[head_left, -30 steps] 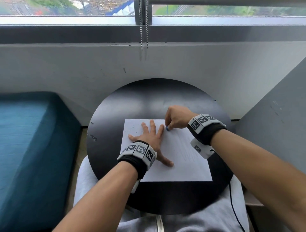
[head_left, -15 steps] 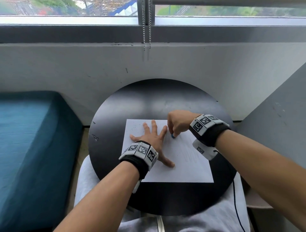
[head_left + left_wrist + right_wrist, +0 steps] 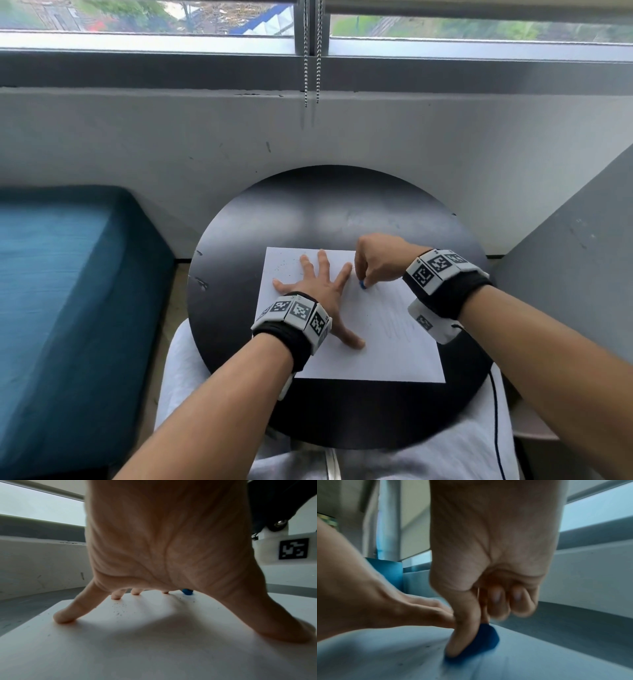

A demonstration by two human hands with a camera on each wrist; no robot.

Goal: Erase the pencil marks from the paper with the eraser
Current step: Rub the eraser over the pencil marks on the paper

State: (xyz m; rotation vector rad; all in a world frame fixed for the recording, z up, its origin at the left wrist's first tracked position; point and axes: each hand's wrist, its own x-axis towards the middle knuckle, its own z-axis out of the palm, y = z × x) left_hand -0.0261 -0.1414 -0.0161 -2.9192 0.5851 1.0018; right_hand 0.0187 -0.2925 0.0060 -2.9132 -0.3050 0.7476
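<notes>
A white sheet of paper lies on the round black table. Faint pencil marks show on its right half. My left hand lies flat with fingers spread, pressing the paper down on its left half. My right hand pinches a small blue eraser between thumb and fingers, its tip on the paper just right of the left index finger. The right wrist view shows the eraser pressed to the sheet under the thumb. From the left wrist it appears as a blue eraser beyond the fingers.
Eraser crumbs speckle the paper's upper left corner. A teal cushion sits left of the table. A grey wall and window ledge stand behind, and a grey panel rises at the right. A black cable hangs off the table's right edge.
My right hand with the eraser has slid a little down and right over the paper, from the top edge toward the pencil marks. The left hand stays put.
</notes>
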